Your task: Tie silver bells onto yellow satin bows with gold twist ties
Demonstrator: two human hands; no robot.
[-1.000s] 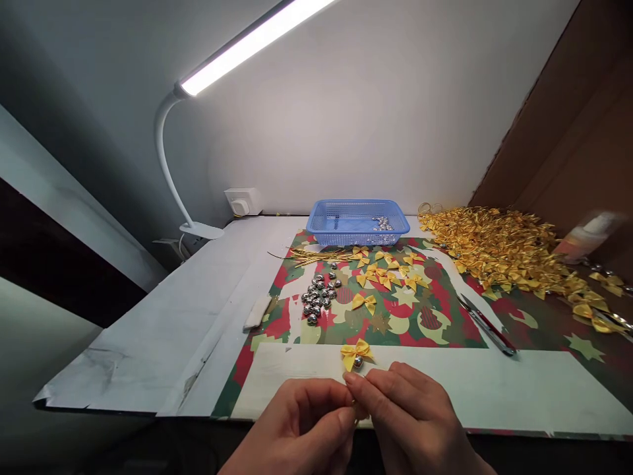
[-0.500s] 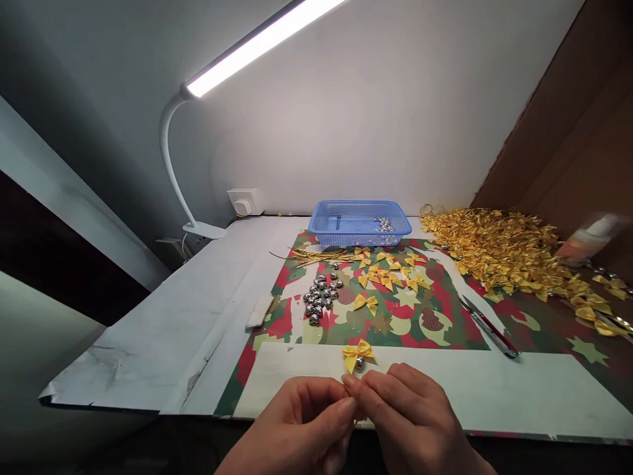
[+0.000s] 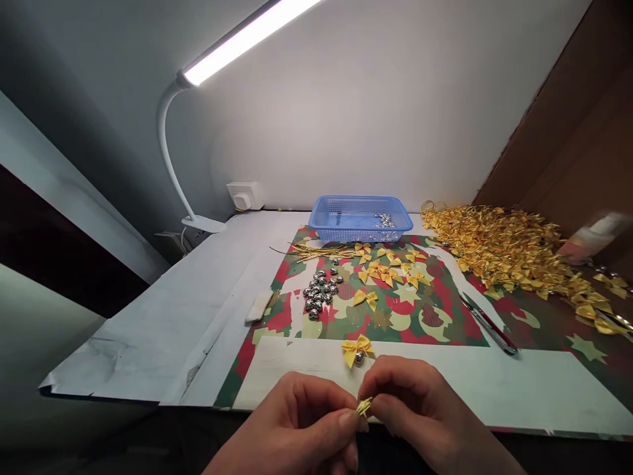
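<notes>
Both hands meet at the table's near edge. My left hand [image 3: 306, 422] and my right hand [image 3: 420, 412] pinch a short gold wire tie [image 3: 364, 406] between their fingertips, its frayed ends showing. Just beyond them a yellow ribbon bow with a silver bell [image 3: 357, 350] lies on a white paper strip [image 3: 494, 382]. Farther back lie a cluster of silver bells [image 3: 320, 295], several loose yellow bows [image 3: 388, 272] and a bundle of gold wire ties [image 3: 316, 251].
A blue plastic basket [image 3: 360, 218] holding a few bells stands at the back. A big heap of gold bows [image 3: 509, 247] fills the right. Red-handled scissors [image 3: 487, 324] lie right of centre. A white desk lamp [image 3: 188, 138] clamps on at back left.
My hands have drawn slightly apart and lowered, and the gold wire tie now shows between the fingertips. The view has tilted a little.
</notes>
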